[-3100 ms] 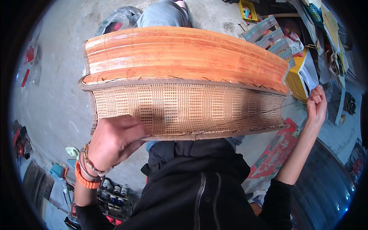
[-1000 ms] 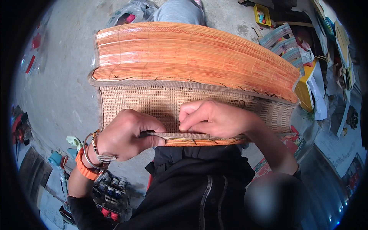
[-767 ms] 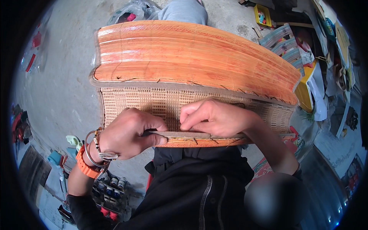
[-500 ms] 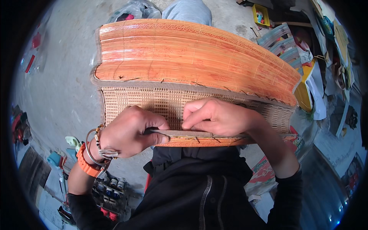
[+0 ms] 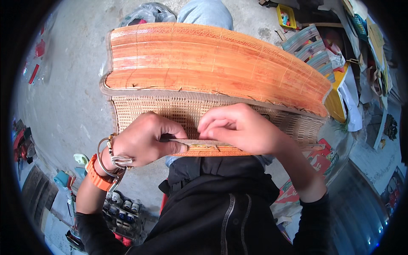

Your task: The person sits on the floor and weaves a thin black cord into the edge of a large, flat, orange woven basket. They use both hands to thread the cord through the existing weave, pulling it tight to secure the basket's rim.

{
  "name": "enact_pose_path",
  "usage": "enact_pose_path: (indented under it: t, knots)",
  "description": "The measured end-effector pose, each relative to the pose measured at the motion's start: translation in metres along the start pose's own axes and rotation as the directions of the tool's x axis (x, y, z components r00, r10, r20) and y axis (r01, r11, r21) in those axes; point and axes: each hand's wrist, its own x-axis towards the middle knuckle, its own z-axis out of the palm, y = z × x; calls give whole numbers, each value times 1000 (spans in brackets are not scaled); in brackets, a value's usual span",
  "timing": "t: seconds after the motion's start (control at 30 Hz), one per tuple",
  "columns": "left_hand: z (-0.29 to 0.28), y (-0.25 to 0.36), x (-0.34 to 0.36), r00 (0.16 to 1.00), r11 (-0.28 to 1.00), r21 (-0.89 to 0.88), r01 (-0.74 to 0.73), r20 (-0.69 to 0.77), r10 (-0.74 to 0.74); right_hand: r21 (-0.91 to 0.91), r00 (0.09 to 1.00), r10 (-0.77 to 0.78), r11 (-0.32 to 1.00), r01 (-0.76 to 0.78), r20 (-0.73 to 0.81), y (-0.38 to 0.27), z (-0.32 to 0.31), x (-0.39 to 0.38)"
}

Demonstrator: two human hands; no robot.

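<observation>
A glossy orange bamboo mat (image 5: pixel 195 53) lies folded across in front of me, its woven tan backing (image 5: pixel 146 102) showing in the trough. Brown fabric binding (image 5: pixel 191 94) runs along its edges, with dark thread stitches here and there. At the near edge, my left hand (image 5: pixel 146 138) pinches the binding between thumb and fingers, thumb on the near side. Just right of it, my right hand (image 5: pixel 242 127) is closed, its curled fingertips against the backing side of that edge. Whatever those fingertips hold, if anything, is too small or hidden to make out.
Beyond the mat are a denim-covered knee (image 5: pixel 206 12) and a clear plastic bag (image 5: pixel 148 13). Clutter with a yellow basket (image 5: pixel 286 17) and striped cardboard (image 5: pixel 312 49) stands at the right. A rack of shoes (image 5: pixel 123 210) is at the lower left, on concrete floor (image 5: pixel 72 85).
The near edge of the mat has risen slightly, away from my body, with both hands. My right hand has shifted a little left and its fingers have loosened slightly.
</observation>
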Motion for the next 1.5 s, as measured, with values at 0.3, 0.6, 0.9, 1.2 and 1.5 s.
enact_pose_path:
  t: [0.3, 0.6, 0.9, 1.2, 1.5]
  knots:
    - [-8, 1, 9, 996, 998, -51, 43, 83, -38, -700, 859, -474, 680, 216, -195, -17, 61, -36]
    - [-7, -5, 14, 998, 998, -51, 22, 51, -20, -518, 800, -501, 804, 291, -329, -28, 58, -40]
    - [-4, -20, 14, 999, 1000, 18, 14, 34, -14, 199, 468, -594, 462, 864, -655, -108, -19, -207]
    - [-8, -18, 11, 999, 991, 125, -39, -13, 41, -26, 316, -708, 427, 904, -632, -110, -29, -264]
    - [-9, -22, 7, 999, 998, -46, 33, 35, -32, 344, 647, -539, 560, 754, -540, -99, -26, -244]
